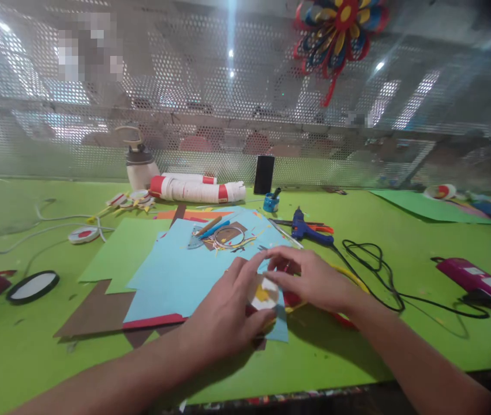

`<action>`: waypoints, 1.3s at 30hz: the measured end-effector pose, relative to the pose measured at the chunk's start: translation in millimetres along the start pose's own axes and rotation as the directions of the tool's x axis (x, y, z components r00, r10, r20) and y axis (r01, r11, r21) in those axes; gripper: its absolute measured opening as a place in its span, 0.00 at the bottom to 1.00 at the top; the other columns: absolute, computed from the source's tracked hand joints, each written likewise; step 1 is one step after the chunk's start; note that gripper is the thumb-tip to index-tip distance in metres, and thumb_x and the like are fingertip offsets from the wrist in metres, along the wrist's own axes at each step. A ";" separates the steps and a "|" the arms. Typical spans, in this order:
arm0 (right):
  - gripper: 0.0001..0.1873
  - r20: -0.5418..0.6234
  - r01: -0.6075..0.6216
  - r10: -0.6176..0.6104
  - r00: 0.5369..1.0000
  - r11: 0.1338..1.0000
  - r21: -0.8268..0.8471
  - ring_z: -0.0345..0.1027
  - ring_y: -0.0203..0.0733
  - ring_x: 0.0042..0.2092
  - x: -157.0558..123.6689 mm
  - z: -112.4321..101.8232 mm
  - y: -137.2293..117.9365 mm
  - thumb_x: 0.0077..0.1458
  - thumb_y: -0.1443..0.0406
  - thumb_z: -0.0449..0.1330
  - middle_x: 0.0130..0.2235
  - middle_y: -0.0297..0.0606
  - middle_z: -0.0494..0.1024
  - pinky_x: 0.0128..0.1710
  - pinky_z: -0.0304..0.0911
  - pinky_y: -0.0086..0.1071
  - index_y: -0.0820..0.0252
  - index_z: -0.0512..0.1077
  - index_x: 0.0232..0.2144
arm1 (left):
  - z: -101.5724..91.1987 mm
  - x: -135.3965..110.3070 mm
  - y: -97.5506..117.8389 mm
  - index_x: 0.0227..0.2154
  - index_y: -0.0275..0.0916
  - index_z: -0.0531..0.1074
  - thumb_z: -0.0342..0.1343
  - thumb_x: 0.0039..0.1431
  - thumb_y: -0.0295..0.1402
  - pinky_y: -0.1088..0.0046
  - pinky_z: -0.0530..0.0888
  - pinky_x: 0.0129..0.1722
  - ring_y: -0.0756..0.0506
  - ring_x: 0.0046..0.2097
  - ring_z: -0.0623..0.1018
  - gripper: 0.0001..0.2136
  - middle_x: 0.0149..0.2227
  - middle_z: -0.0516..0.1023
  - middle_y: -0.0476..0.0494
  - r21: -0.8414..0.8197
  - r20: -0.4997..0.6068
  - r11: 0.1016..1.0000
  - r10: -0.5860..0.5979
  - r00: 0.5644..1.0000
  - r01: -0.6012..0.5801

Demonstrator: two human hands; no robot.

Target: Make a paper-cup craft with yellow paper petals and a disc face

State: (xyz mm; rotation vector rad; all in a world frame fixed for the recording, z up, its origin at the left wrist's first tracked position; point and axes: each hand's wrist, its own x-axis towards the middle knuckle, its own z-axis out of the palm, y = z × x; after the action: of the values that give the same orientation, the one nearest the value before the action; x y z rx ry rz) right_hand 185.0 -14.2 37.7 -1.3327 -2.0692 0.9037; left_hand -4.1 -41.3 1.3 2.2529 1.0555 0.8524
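Note:
My left hand (pixel 233 297) is closed round a small white round piece (pixel 270 301) with a yellow patch (pixel 262 292) at its centre. Its thumb lies under the lower rim and its fingers arch over the far side. My right hand (pixel 310 279) reaches in from the right, fingers bent and drawn together at the upper edge of that piece. Anything pinched between its fingertips is too small or hidden to name. Beneath both hands lies a light blue paper sheet (pixel 162 288). Yellow and red strips (pixel 351 276) show partly behind my right wrist.
A blue glue gun (pixel 303 227) with a black cord (pixel 379 271) lies right of the sheets. Stacked paper cups (pixel 193 189), a pump bottle (pixel 139 170), a phone (pixel 264 174) and a blue pot (pixel 271 202) stand behind. A black-rimmed disc (pixel 33 286) sits left.

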 end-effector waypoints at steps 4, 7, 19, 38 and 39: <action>0.14 0.118 -0.013 0.011 0.993 1.000 0.014 0.64 0.36 0.31 -9.4 10.7 -5.2 0.51 0.62 0.60 0.32 0.33 0.73 0.31 0.61 0.29 0.58 0.69 0.41 | -0.3 -4.5 5.5 0.62 0.48 0.43 0.53 0.55 0.26 0.63 0.66 0.52 0.43 0.52 0.66 0.34 0.51 0.62 0.42 0.009 0.052 0.997 0.075 0.996 -0.075; 0.15 0.112 -0.042 0.034 0.993 0.997 0.071 0.63 0.35 0.32 -11.7 16.6 -3.9 0.49 0.68 0.60 0.32 0.31 0.73 0.31 0.59 0.29 0.57 0.67 0.42 | -0.3 -5.8 4.9 0.61 0.48 0.43 0.53 0.55 0.26 0.63 0.66 0.52 0.43 0.52 0.65 0.34 0.52 0.62 0.42 0.023 0.057 0.996 0.087 0.995 -0.088; 0.22 0.132 -0.122 0.083 0.988 0.941 0.317 0.64 0.35 0.31 -2.0 16.8 12.0 0.49 0.66 0.61 0.30 0.32 0.68 0.29 0.59 0.29 0.60 0.68 0.48 | -3.5 7.7 -2.7 0.59 0.45 0.53 0.62 0.49 0.35 0.63 0.73 0.44 0.41 0.48 0.72 0.36 0.52 0.66 0.39 -0.407 0.094 0.891 -0.175 0.980 0.199; 0.16 0.084 -0.140 0.111 0.990 0.807 0.574 0.66 0.32 0.28 20.8 28.4 9.9 0.45 0.64 0.65 0.29 0.34 0.75 0.27 0.62 0.27 0.63 0.72 0.38 | -19.8 25.0 -14.3 0.51 0.34 0.64 0.62 0.45 0.28 0.75 0.64 0.25 0.52 0.24 0.69 0.28 0.27 0.73 0.48 -0.709 0.287 0.525 -0.395 0.873 0.471; 0.15 0.084 -0.142 0.115 0.990 0.809 0.571 0.66 0.32 0.28 20.9 29.4 10.3 0.46 0.63 0.65 0.29 0.34 0.75 0.26 0.62 0.27 0.63 0.72 0.38 | -19.9 25.2 -15.0 0.51 0.34 0.64 0.62 0.45 0.27 0.75 0.64 0.25 0.52 0.25 0.69 0.28 0.27 0.74 0.48 -0.714 0.280 0.521 -0.400 0.873 0.468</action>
State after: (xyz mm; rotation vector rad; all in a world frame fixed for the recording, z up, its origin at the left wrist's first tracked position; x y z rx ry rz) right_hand 161.8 0.6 12.2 -1.1214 -1.5448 1.4885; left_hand -13.0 -8.9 13.0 1.2010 0.9093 0.7691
